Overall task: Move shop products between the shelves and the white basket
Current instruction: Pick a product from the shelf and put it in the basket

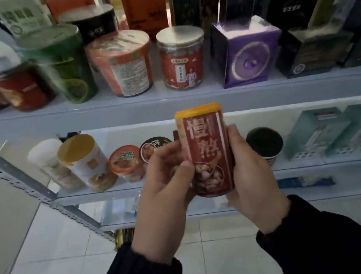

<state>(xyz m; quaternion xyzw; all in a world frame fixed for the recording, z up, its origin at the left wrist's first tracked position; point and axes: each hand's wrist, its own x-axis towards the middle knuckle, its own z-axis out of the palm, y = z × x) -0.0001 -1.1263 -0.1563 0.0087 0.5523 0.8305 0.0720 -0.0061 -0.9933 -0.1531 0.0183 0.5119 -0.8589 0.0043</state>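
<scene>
A dark red can (205,147) with a yellow lid and large pale characters stands upright in front of the shelves, held between both hands. My left hand (163,193) grips its left side, thumb across the lower front. My right hand (248,173) wraps its right side and bottom. The can hangs level with the middle shelf (206,178), in front of a gap between a black-lidded cup (156,147) and a black tub (265,143). No white basket is in view.
The upper shelf (168,102) carries a red jar with a silver lid (181,58), a red cup (123,64), a green tin (63,68), a purple box (246,52) and dark boxes. Teal boxes (333,131) stand at the middle right. White tiled floor lies below.
</scene>
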